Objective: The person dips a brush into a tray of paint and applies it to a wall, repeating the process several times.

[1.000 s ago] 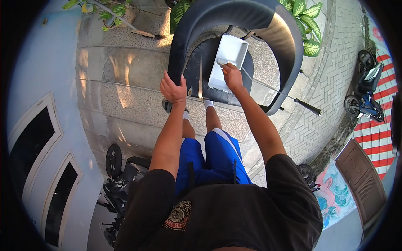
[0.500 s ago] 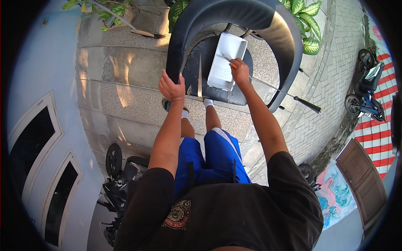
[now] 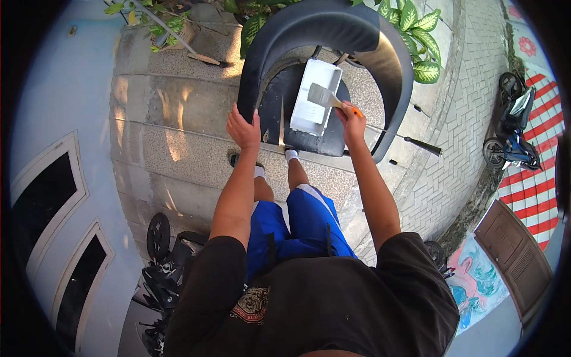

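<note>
Head view: one tray (image 3: 322,74) on one chair (image 3: 309,27), one rod (image 3: 423,146) jutting past it. Right hand (image 3: 354,125), fingers clamped on one brush (image 3: 324,96), part-blocks tray; left hand (image 3: 244,130) at chair's edge, thumb apart.

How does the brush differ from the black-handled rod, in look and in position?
The brush has a broad, flat head; the visible part of the black-handled rod is thin.
The brush is in the right hand, whereas no hand grips the rod's handle.
The brush's handle shows orange; the rod's is black.
Both have a handle pointing rightward in the picture.
</note>
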A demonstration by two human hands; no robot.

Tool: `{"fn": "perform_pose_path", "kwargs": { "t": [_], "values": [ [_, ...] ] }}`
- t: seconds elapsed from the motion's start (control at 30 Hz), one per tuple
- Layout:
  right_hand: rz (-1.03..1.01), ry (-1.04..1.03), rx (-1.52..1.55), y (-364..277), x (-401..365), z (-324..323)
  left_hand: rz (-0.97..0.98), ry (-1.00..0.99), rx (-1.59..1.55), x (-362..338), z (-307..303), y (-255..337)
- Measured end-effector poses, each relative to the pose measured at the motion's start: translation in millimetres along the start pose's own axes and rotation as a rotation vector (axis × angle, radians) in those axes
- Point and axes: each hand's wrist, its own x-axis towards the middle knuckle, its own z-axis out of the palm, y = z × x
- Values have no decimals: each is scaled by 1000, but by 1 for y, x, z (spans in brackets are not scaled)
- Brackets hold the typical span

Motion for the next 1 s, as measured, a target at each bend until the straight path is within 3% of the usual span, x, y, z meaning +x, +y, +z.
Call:
{"fn": "perform_pose_path", "kwargs": {
  "t": [0.07, 0.17, 0.27, 0.47, 0.7, 0.9, 1.0],
  "values": [
    [50, -90, 175, -21, -21, -6, 1, -2, -43, 2, -9, -2],
    [171, -222, 459, -43, -51, -7, -152, -340, -488, 9, -27, -11],
    [190, -351, 554, -68, -97, 16, -148, -420, -487, -6, -34, -45],
    [219, -517, 607, -82, -175, 87, -330, -549, -936, -10, -160, -85],
    [216, -711, 454, -61, -257, 202, -394, -129, -1177, -6, -299, -176],
    [288, -870, 376, -31, -319, 295, -556, 184, -1163, -30, -400, -279],
    [271, -967, 246, -24, -342, 328, -536, 333, -1098, -53, -435, -332]
  ]
}}
